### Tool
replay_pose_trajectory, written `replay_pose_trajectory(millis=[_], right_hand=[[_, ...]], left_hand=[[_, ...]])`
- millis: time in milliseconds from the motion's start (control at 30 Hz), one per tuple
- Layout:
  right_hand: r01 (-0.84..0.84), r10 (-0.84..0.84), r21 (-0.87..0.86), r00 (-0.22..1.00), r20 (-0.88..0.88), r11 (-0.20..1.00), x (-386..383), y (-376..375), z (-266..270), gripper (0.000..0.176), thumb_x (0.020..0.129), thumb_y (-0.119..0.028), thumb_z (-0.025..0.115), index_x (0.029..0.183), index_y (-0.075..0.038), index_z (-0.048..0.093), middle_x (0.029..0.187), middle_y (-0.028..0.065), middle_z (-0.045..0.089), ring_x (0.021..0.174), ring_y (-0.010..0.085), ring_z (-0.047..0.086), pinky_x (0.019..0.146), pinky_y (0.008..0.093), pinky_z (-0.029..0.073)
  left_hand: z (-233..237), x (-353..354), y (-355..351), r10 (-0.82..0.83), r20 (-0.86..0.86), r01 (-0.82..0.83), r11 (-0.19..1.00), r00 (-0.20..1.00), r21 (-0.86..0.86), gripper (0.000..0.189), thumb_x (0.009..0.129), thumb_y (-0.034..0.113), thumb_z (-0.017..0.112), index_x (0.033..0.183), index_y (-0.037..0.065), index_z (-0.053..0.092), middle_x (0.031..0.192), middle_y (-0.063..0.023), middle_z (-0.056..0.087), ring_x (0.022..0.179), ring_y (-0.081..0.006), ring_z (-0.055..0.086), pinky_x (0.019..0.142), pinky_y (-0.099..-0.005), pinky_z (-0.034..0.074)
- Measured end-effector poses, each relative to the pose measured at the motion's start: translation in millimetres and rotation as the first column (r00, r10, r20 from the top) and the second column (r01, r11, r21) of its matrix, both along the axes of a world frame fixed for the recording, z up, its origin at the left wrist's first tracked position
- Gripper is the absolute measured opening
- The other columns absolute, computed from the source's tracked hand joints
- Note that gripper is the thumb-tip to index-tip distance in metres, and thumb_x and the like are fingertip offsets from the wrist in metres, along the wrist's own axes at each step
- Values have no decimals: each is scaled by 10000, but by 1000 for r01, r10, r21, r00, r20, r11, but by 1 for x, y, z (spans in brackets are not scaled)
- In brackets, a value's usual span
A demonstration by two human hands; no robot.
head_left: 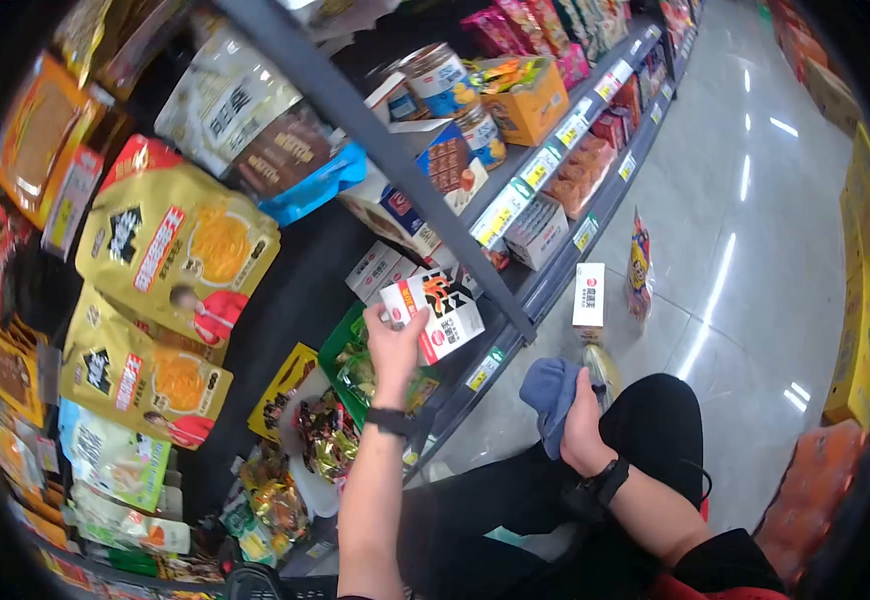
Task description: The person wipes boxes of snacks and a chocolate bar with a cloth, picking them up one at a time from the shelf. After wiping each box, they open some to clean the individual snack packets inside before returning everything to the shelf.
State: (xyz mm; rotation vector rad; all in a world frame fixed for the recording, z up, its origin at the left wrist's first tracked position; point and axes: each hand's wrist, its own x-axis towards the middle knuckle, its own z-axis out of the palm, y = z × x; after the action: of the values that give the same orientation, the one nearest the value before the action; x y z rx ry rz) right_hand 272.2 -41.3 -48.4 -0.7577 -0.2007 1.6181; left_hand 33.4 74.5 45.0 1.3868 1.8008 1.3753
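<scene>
My left hand (393, 350) reaches onto the lower shelf, its fingers closed on the edge of a white box (450, 325) with red and black print. Another white box (380, 272) lies just behind it. My right hand (585, 430) grips a folded blue-grey cloth (552, 395) above my bent knee. Near the cloth, a second white carton (588, 298) stands on the floor, beside a colourful snack bag (640, 268). A yellowish item behind the right hand is partly hidden. Below the left hand is a green basket (340, 335) of wrapped goods.
A dark shelf post (385, 150) slants across the shelving. Gold pouches (175, 240) hang at the left. Tins (440, 80) and an orange carton (527, 100) fill the upper shelf. Price tags (500, 215) line its edge. Yellow boxes (860, 280) border the aisle's right side.
</scene>
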Motion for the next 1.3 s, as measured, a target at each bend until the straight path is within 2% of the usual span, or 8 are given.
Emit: replay_pose_trajectory(millis=[100, 333, 467, 600, 733, 967, 1100, 1300], right_hand=[[-2, 1, -13, 1000, -20, 1000, 0, 1, -10, 594, 1090, -472, 285, 1280, 9, 577, 1215, 119, 668, 1100, 219, 653, 994, 351, 489], [9, -10, -30, 1000, -26, 1000, 0, 2, -7, 563, 1094, -435, 301, 1239, 21, 598, 1183, 125, 680, 1073, 218, 665, 976, 351, 504], [16, -18, -74, 1000, -25, 997, -5, 3, -5, 583, 1102, -392, 274, 1187, 66, 625, 1163, 152, 691, 1047, 231, 676, 968, 342, 497], [1, -7, -53, 995, -103, 999, -2, -6, -15, 561, 1102, -378, 288, 1179, 62, 627, 1143, 148, 696, 1034, 225, 680, 958, 336, 502], [11, -15, -68, 998, -55, 998, -2, -1, -9, 544, 1100, -375, 301, 1194, 57, 617, 1135, 132, 694, 1022, 214, 676, 952, 335, 500], [-34, 26, -63, 991, -132, 997, -3, -2, -5, 512, 1096, -379, 315, 1242, 37, 578, 1163, 137, 679, 1072, 233, 662, 984, 365, 498], [-49, 37, -107, 993, -113, 993, -4, -2, 5, 512, 1095, -371, 314, 1232, 40, 586, 1159, 137, 681, 1072, 237, 661, 986, 364, 494], [-56, 55, -110, 998, -19, 992, -5, 2, -15, 537, 1093, -386, 324, 1213, 53, 609, 1166, 147, 681, 1076, 237, 660, 999, 360, 484]], left_hand=[[3, 1, 19, -29, -506, 58, 997, 862, 41, 667, 730, 287, 819, 1267, 1, 544, 1038, -180, 716, 952, -308, 710, 861, -382, 534], [9, -16, 35, -296, -448, 248, 955, 844, -164, 754, 752, 248, 810, 1395, -8, 513, 1100, -197, 717, 1007, -308, 706, 895, -374, 528], [-4, -3, 33, -316, -812, 176, 949, 492, -262, 791, 805, 339, 753, 1477, 53, 451, 1176, -200, 673, 1048, -384, 665, 928, -440, 513], [-28, 1, 38, -198, -876, 113, 980, 440, -165, 715, 812, 261, 746, 1449, 65, 486, 1131, -194, 648, 1048, -388, 634, 903, -446, 504], [-44, 11, 34, -112, -975, 6, 994, 194, -113, 785, 803, 226, 735, 1507, 139, 399, 1522, -167, 395, 1398, -418, 376, 1094, -604, 341], [-46, 5, 60, -215, -759, 18, 966, 615, -259, 681, 860, 321, 681, 1456, 86, 452, 1458, -198, 478, 1371, -405, 415, 1087, -610, 339], [-13, 27, 97, -186, -782, 119, 983, 595, -143, 608, 866, 417, 650, 1333, 34, 574, 1205, -247, 641, 1217, -424, 543, 1051, -463, 424], [-47, 22, 184, -370, -886, 59, 928, 280, -368, 659, 862, 569, 607, 1327, 102, 613, 1363, -164, 606, 1266, -380, 553, 1078, -443, 427]])
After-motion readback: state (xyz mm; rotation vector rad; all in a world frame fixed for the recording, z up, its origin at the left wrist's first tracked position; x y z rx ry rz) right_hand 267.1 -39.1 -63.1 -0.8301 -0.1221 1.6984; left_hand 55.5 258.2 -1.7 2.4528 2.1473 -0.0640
